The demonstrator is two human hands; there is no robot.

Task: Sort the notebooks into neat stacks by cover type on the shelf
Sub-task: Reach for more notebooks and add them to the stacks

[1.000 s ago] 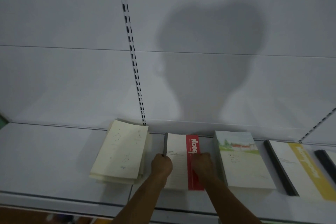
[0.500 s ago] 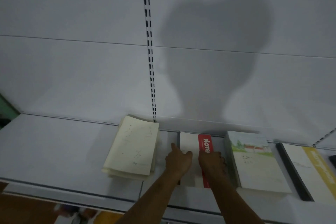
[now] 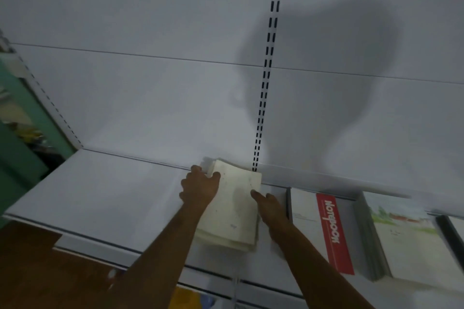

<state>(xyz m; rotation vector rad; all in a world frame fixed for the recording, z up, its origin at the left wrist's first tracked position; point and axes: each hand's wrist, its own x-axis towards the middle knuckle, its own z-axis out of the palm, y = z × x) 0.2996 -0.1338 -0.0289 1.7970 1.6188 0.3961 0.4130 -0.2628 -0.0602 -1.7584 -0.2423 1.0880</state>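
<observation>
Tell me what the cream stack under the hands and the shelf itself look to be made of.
The cream stack: thin soft-cover paper notebooks, matte, with edges that splay unevenly at the near end. The shelf: probably painted metal, smooth and white with a faint sheen; the slotted upright behind suggests steel shop shelving, though that is a guess.

Your cream notebook stack (image 3: 234,208) lies flat on the white shelf (image 3: 100,190), edges uneven. Just right: red-banded notebook (image 3: 324,231), then landscape-cover stack (image 3: 406,241), both flat.
</observation>
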